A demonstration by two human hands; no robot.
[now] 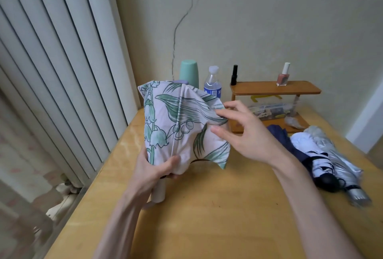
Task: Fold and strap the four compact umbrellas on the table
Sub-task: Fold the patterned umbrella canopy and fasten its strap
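— Floral umbrella (180, 126) first: where is it sitting?
— It is standing upright over the near-left part of the table (207, 227), its white canopy with green leaves hanging loose and unstrapped, and its cream handle (159, 193) pointing down.
— What are the hands doing?
— The left hand (153, 174) is gripping the gathered fabric at the bottom of the canopy, just above the handle. The right hand (246, 132) is reaching across with its fingers spread, and its thumb and fingertips are touching a fold on the canopy's right side. I cannot tell whether it is pinching that fold.
— And the other umbrellas?
— Three are lying heaped together at the right of the table: a navy umbrella (290, 145), a white umbrella (306, 145) and a silver umbrella (335, 155), all loosely bunched.
— Any containers?
— A wooden shelf (275, 89) is standing at the back. On its lower level a clear plastic box (271, 109) is holding small mixed items, too small to name. On top, a pink nail polish bottle (283, 76) and a slim black bottle (234, 74) are standing well apart. Left of the shelf, a clear water bottle (212, 84) with a blue label is standing beside a mint-green tumbler (189, 72). I cannot tell what either is holding.
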